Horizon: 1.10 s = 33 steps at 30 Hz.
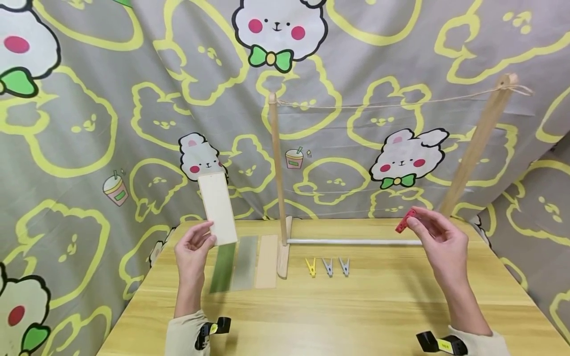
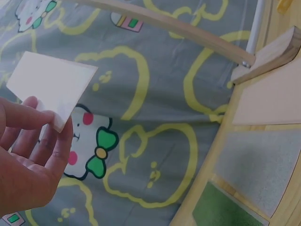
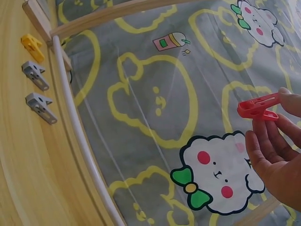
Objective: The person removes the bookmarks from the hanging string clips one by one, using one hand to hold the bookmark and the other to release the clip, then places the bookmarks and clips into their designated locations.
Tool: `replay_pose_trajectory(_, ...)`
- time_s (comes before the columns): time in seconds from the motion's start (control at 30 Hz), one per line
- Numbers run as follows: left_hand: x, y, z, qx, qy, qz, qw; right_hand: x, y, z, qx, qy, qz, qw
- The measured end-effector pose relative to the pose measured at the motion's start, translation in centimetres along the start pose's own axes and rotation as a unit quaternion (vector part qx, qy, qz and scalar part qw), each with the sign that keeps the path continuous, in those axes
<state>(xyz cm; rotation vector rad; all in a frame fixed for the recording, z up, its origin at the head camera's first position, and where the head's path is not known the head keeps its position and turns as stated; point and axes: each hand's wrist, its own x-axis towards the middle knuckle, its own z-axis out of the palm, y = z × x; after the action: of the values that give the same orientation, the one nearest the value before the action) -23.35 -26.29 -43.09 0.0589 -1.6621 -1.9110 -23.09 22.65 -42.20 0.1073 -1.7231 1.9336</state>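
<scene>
My left hand (image 1: 194,246) pinches the lower edge of a cream rectangular card (image 1: 218,207), held up above the table; the left wrist view shows thumb and fingers on the card's (image 2: 54,84) near end. Between thumb and fingers of my right hand (image 1: 441,240) is a red clothespin (image 1: 405,221), raised in front of the right wooden post. In the right wrist view the thumb lies on one arm of the red clothespin (image 3: 258,106). Below the left hand lie a green card (image 1: 222,267), a grey card (image 1: 245,262) and a beige card (image 1: 266,262) side by side.
A wooden frame has a left post (image 1: 278,168), a right post (image 1: 476,148), a string (image 1: 356,106) tied between their tops and a white rod (image 1: 356,242) low down. One yellow clothespin (image 1: 310,267) and two grey clothespins (image 1: 328,267) lie before the rod. A patterned curtain (image 1: 249,118) hangs behind.
</scene>
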Motion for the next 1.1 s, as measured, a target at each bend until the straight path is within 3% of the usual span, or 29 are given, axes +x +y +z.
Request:
replay_pose_trajectory(0.33, -0.2, 0.0, -0.3, 0.016, 0.002, -0.004, 0.9999, -0.1, 0.4, -0.2, -0.005, -0.008, 0.004, 1.000)
replay_pose_trajectory(1.1, 0.3, -0.5, -1.6, 0.037, 0.009, -0.041, 0.9984, 0.1, 1.7, -0.2, -0.086, -0.014, 0.008, 0.996)
